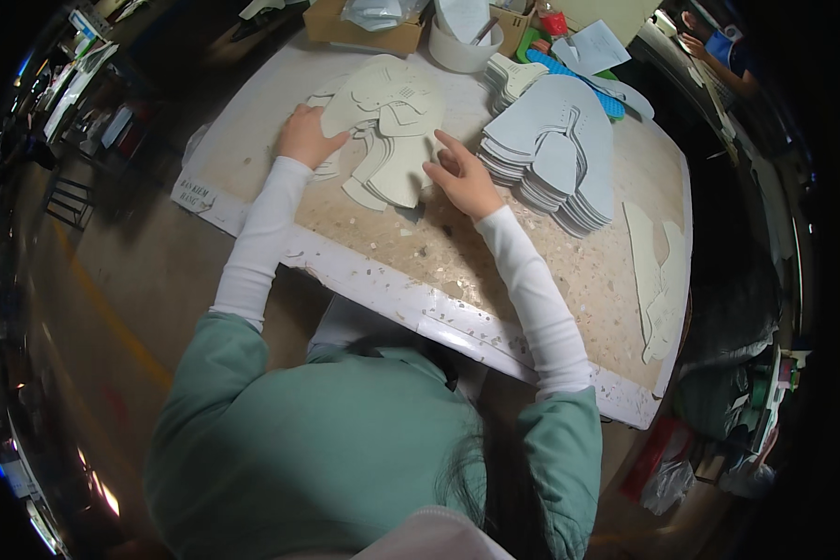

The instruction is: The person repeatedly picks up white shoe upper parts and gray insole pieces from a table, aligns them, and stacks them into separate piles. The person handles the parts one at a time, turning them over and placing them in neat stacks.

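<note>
Cream cut-out shoe-upper-like pieces lie in a loose, overlapping pile before me, with slits and small holes in them. At the pile's left edge rests my left hand, its thumb spread away from the fingers; the fingertips are partly hidden. On the other side, my right hand has its index finger stretched toward the pile and its other fingers loosely bent, nothing in them. Just right of that hand stands a tall stack of pale grey-blue cut pieces, with a smaller stack of cream pieces behind it.
The worn white-edged table carries scattered flakes near its front. Loose cream pieces lie at the right. Along the back are a cardboard box, a white round tub and a blue perforated item. Another person is at the far right.
</note>
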`<action>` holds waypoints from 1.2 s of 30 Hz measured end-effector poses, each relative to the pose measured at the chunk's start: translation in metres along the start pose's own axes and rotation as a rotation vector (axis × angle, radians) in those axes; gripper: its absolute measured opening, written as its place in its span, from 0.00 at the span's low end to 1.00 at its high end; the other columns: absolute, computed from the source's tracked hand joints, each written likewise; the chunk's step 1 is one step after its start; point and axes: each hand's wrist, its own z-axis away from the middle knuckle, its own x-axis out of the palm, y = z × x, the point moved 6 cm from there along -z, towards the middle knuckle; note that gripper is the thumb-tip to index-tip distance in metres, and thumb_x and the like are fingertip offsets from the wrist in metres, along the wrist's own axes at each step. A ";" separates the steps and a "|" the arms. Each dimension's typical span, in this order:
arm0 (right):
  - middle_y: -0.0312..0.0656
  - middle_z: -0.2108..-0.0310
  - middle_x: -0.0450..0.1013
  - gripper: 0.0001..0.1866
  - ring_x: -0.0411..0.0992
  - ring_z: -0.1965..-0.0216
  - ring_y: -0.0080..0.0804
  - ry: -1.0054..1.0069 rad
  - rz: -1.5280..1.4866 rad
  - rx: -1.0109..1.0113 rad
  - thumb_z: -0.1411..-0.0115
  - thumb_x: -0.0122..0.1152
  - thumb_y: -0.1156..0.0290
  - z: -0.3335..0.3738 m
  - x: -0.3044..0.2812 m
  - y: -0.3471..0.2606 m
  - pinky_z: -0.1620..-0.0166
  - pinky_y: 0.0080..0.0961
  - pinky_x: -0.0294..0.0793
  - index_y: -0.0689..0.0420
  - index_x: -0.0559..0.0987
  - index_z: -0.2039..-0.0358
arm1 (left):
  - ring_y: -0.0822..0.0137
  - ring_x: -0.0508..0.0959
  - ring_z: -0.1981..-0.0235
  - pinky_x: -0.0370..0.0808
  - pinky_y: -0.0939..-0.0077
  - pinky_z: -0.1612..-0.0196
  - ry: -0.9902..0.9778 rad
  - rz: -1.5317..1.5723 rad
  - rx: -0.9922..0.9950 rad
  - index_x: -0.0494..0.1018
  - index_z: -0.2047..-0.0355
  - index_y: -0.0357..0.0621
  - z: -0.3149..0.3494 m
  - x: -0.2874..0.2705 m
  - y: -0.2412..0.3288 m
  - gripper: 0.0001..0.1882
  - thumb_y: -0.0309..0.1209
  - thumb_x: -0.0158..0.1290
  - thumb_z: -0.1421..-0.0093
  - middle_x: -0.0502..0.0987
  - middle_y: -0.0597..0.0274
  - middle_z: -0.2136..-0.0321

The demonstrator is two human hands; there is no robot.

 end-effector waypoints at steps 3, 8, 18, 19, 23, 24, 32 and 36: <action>0.48 0.58 0.72 0.32 0.70 0.56 0.35 0.123 -0.091 -0.004 0.49 0.62 0.63 -0.024 0.014 0.010 0.52 0.26 0.68 0.57 0.66 0.44 | 0.52 0.74 0.59 0.71 0.64 0.54 0.032 -0.016 -0.021 0.70 0.56 0.38 0.001 0.001 0.001 0.32 0.44 0.62 0.58 0.69 0.48 0.59; 0.49 0.55 0.71 0.29 0.70 0.56 0.33 0.262 -0.355 0.113 0.50 0.62 0.68 -0.026 0.019 0.016 0.51 0.24 0.66 0.66 0.69 0.48 | 0.54 0.72 0.54 0.68 0.68 0.50 0.006 0.408 0.004 0.64 0.48 0.38 0.008 -0.008 0.005 0.33 0.34 0.61 0.55 0.69 0.47 0.54; 0.52 0.49 0.67 0.34 0.69 0.53 0.35 -0.053 -0.167 -0.003 0.54 0.57 0.78 0.067 0.000 -0.015 0.53 0.23 0.67 0.60 0.64 0.43 | 0.62 0.64 0.43 0.57 0.75 0.41 -0.457 1.021 0.213 0.59 0.41 0.40 0.131 -0.032 0.055 0.33 0.20 0.49 0.50 0.65 0.51 0.45; 0.53 0.49 0.66 0.34 0.69 0.53 0.37 -0.048 -0.045 -0.025 0.54 0.56 0.77 0.083 -0.010 -0.021 0.53 0.23 0.67 0.58 0.64 0.42 | 0.61 0.64 0.43 0.57 0.74 0.41 -0.446 1.005 0.214 0.59 0.41 0.40 0.142 -0.035 0.063 0.33 0.20 0.49 0.51 0.65 0.51 0.45; 0.50 0.54 0.67 0.33 0.70 0.61 0.40 0.086 0.172 -0.106 0.54 0.53 0.77 0.148 -0.034 -0.046 0.57 0.24 0.69 0.54 0.65 0.42 | 0.59 0.65 0.44 0.58 0.72 0.41 -0.446 0.972 0.273 0.58 0.41 0.39 0.173 -0.052 0.095 0.33 0.20 0.48 0.51 0.65 0.48 0.46; 0.48 0.55 0.67 0.33 0.70 0.62 0.39 0.079 0.138 -0.100 0.53 0.53 0.77 0.160 -0.040 -0.048 0.59 0.24 0.70 0.54 0.65 0.43 | 0.58 0.65 0.44 0.58 0.71 0.41 -0.461 0.968 0.289 0.58 0.41 0.39 0.177 -0.054 0.101 0.33 0.20 0.48 0.51 0.65 0.48 0.46; 0.45 0.58 0.69 0.20 0.67 0.61 0.39 0.345 0.343 0.066 0.50 0.56 0.76 0.188 -0.092 -0.018 0.57 0.29 0.68 0.58 0.74 0.53 | 0.64 0.74 0.58 0.71 0.76 0.59 -0.299 0.667 0.498 0.70 0.54 0.42 0.137 -0.030 0.127 0.19 0.26 0.53 0.48 0.69 0.55 0.56; 0.44 0.60 0.69 0.18 0.64 0.59 0.43 0.363 0.540 -0.137 0.52 0.62 0.71 0.166 -0.073 -0.016 0.53 0.31 0.65 0.58 0.75 0.58 | 0.63 0.75 0.65 0.72 0.76 0.63 -0.415 0.679 0.515 0.71 0.62 0.41 0.133 -0.002 0.162 0.12 0.27 0.54 0.48 0.72 0.57 0.67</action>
